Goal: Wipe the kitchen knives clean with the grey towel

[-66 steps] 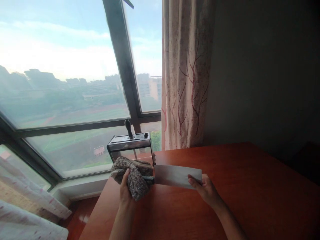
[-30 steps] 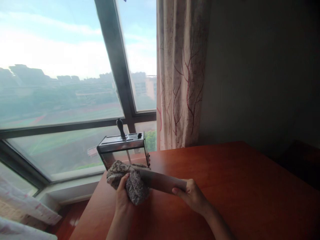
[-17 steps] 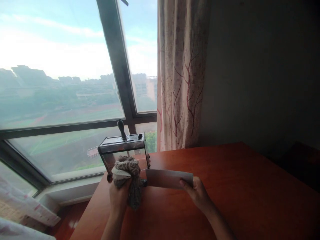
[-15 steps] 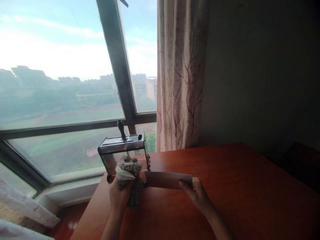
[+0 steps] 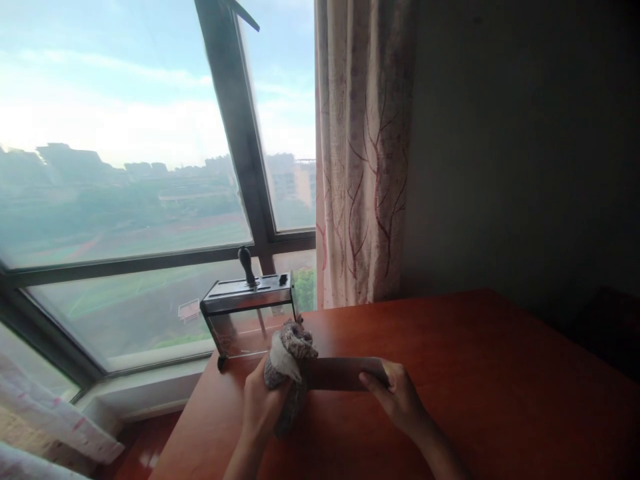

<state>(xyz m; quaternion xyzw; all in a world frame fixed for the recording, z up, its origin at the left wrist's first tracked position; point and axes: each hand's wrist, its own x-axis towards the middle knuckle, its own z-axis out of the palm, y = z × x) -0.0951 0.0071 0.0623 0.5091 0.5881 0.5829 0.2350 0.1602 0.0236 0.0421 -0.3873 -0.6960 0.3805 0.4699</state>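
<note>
My left hand [image 5: 263, 395] is closed around a bunched grey cloth [image 5: 296, 341] with a whitish patch. The cloth covers the left end of a kitchen knife [image 5: 335, 374], whose broad flat blade lies sideways above the table. My right hand [image 5: 397, 393] pinches the other end of the blade, thumb in front and fingers behind. The knife's handle is hidden behind the cloth and my left hand.
A metal knife rack [image 5: 247, 292] stands just beyond my left hand, with a black knife handle [image 5: 246, 265] sticking up from its top. Below is the reddish-brown wooden table [image 5: 480, 373]. A window [image 5: 125, 200] and a patterned curtain [image 5: 363, 153] are behind.
My left hand has moved right with the cloth, from beside the black handle onto the blade's left end. The right hand still grips the blade and has shifted little.
</note>
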